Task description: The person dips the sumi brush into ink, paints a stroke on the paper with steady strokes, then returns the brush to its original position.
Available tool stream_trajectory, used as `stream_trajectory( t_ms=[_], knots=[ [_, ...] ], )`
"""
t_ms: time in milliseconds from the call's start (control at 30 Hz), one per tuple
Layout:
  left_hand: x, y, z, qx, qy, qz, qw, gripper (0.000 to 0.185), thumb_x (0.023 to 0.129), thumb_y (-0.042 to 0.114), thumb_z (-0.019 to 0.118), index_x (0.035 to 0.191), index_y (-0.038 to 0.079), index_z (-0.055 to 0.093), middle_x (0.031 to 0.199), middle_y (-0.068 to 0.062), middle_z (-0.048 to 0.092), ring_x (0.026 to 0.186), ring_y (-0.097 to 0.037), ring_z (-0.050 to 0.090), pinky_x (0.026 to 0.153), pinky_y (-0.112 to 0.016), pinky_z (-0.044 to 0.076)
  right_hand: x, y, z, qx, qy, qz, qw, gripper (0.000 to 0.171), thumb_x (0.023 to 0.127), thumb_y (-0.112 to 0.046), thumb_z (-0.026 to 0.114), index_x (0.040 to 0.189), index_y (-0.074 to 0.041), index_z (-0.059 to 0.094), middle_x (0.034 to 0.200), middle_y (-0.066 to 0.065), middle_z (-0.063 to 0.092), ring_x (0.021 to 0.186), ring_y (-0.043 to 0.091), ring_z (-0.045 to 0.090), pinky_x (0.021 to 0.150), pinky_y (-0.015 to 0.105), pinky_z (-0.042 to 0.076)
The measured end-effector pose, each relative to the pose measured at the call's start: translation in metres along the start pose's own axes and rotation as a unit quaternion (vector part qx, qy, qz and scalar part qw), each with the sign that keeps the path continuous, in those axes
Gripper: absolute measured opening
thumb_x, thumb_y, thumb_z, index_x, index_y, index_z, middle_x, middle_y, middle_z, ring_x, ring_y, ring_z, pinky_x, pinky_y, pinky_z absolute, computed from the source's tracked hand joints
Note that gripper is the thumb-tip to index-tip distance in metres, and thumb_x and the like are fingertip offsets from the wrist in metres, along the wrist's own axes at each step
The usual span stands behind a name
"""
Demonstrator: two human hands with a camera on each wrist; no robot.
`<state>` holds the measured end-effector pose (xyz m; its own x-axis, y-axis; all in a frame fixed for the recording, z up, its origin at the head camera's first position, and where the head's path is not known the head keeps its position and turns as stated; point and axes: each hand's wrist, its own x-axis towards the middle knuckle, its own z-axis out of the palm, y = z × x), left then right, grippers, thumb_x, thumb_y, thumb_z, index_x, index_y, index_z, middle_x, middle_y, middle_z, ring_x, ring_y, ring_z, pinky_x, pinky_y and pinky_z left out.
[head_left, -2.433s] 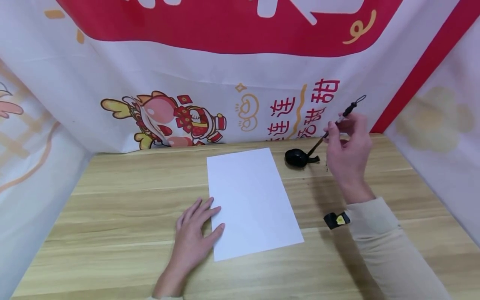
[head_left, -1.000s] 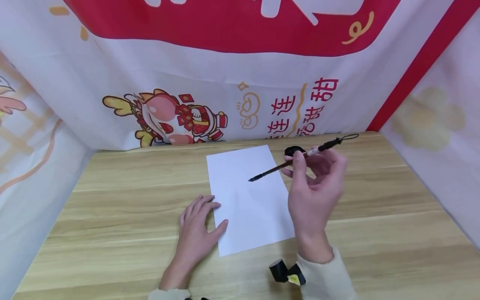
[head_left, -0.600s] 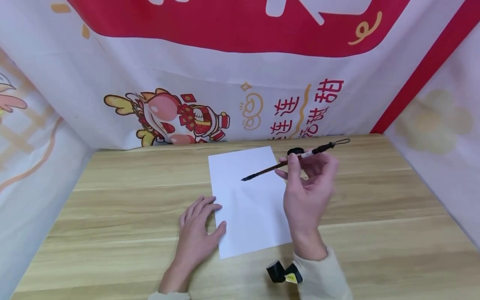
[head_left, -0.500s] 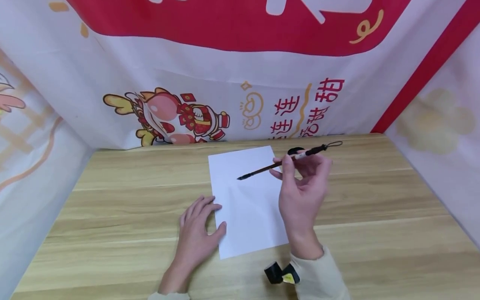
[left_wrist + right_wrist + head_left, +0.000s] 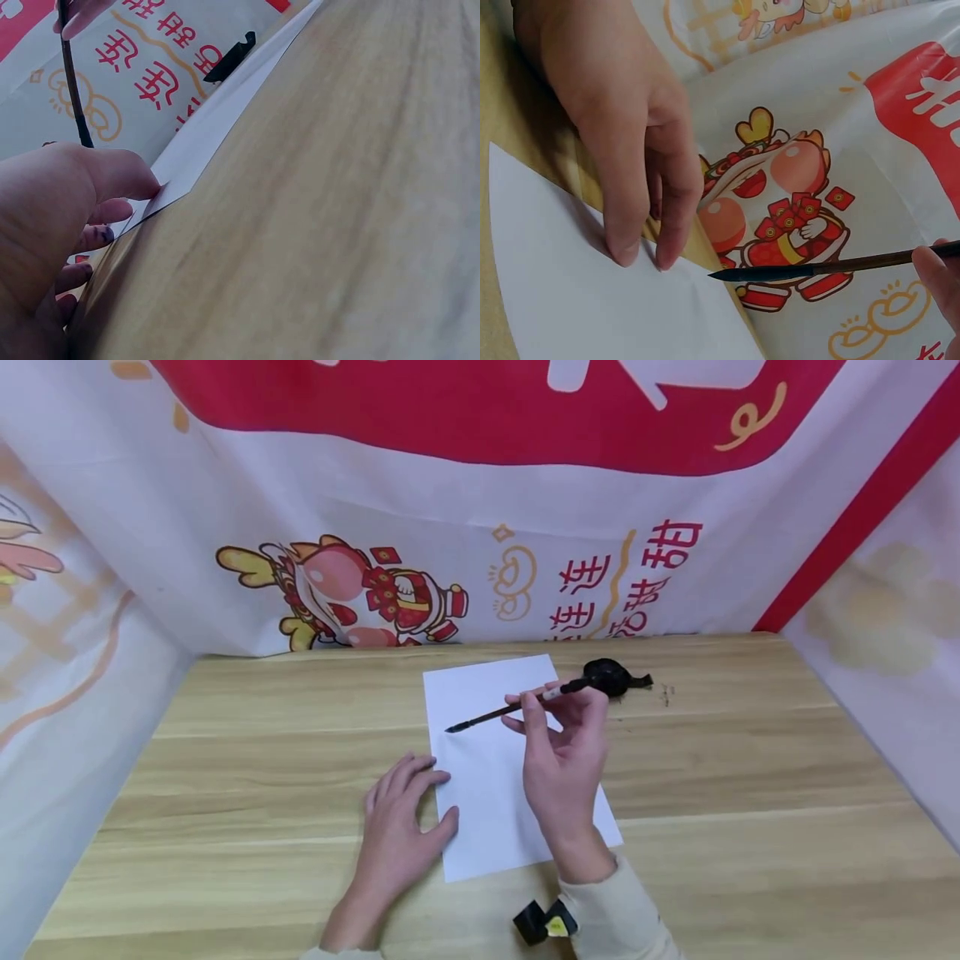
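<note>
A blank white sheet of paper point(image 5: 487, 810) lies on the wooden table. My left hand point(image 5: 401, 827) rests at its left edge, fingers spread, with thumb and fingertips on the paper. In the right wrist view the left hand point(image 5: 630, 142) presses near the sheet's border. My right hand point(image 5: 566, 760) is over the paper's right half and pinches a writing brush point(image 5: 491, 716) between thumb and fingers. The brush slants down to the left, its dark pointed tip point(image 5: 735, 275) over the upper left of the sheet. Black ink colours the bristles.
A small black ink dish point(image 5: 609, 678) with a short spout sits behind the right hand, by the paper's upper right. Dark specks mark the table point(image 5: 750, 760) beside it. A printed cloth point(image 5: 337, 485) walls the table's back and sides. A black wrist camera point(image 5: 532, 922) hangs at the right cuff.
The right hand has carried the brush from the ink dish leftward over the paper, and its tip has moved further left and slightly down. The left hand has stayed on the paper's left edge.
</note>
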<state>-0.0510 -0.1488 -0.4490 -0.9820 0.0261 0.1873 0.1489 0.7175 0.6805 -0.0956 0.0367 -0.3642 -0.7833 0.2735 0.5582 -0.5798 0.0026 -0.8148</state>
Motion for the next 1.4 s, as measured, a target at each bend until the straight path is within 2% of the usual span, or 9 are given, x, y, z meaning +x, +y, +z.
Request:
stream_trajectory(
  t_ms=[367, 533, 800, 1133, 1400],
  knots=[
    [-0.0008, 0.0010, 0.0001, 0.003, -0.004, -0.003, 1.0000, 0.042, 0.087, 0.025, 0.084, 0.126, 0.015, 0.074, 0.154, -0.007, 0.061, 0.157, -0.038, 0.041, 0.126, -0.065, 0.022, -0.0042, 0.0055, 0.0034, 0.009, -0.013, -0.008, 1.000, 0.028, 0.105, 0.004, 0.062, 0.125, 0.013, 0.044, 0.109, 0.014, 0.065, 0.102, 0.016, 0.079, 0.081, 0.038, 0.068],
    [-0.0011, 0.0001, 0.0003, 0.013, -0.005, 0.011, 0.9998, 0.042, 0.088, 0.024, 0.083, 0.127, 0.013, 0.073, 0.154, -0.004, 0.062, 0.156, -0.034, 0.044, 0.126, -0.063, 0.021, -0.0048, 0.0062, 0.0031, -0.002, -0.015, -0.016, 1.000, 0.028, 0.106, 0.003, 0.061, 0.125, 0.012, 0.044, 0.109, 0.021, 0.064, 0.103, 0.015, 0.079, 0.081, 0.037, 0.068],
    [-0.0009, -0.0006, 0.0018, 0.017, -0.006, 0.026, 0.9995, 0.040, 0.089, 0.022, 0.083, 0.127, 0.011, 0.074, 0.151, -0.002, 0.066, 0.151, -0.030, 0.053, 0.128, -0.062, 0.019, -0.0037, 0.0079, 0.0023, -0.007, -0.010, -0.013, 1.000, 0.029, 0.106, 0.002, 0.062, 0.126, 0.012, 0.044, 0.111, 0.021, 0.062, 0.103, 0.015, 0.079, 0.081, 0.038, 0.068],
    [-0.0003, 0.0005, 0.0014, 0.006, 0.000, 0.033, 0.9994, 0.032, 0.088, 0.020, 0.084, 0.119, 0.012, 0.075, 0.154, -0.001, 0.065, 0.152, -0.030, 0.053, 0.129, -0.063, 0.019, -0.0019, 0.0070, 0.0036, -0.003, -0.001, -0.009, 1.000, 0.030, 0.105, 0.002, 0.063, 0.126, 0.013, 0.044, 0.110, 0.020, 0.063, 0.102, 0.015, 0.079, 0.080, 0.037, 0.068],
    [-0.0015, -0.0006, 0.0030, 0.013, 0.005, 0.048, 0.9987, 0.036, 0.089, 0.020, 0.084, 0.125, 0.014, 0.079, 0.152, -0.001, 0.067, 0.150, -0.029, 0.056, 0.127, -0.064, 0.020, -0.0030, 0.0077, 0.0028, -0.006, 0.001, -0.004, 1.000, 0.031, 0.105, 0.003, 0.063, 0.126, 0.014, 0.044, 0.110, 0.024, 0.063, 0.101, 0.015, 0.079, 0.079, 0.037, 0.068]
  ],
)
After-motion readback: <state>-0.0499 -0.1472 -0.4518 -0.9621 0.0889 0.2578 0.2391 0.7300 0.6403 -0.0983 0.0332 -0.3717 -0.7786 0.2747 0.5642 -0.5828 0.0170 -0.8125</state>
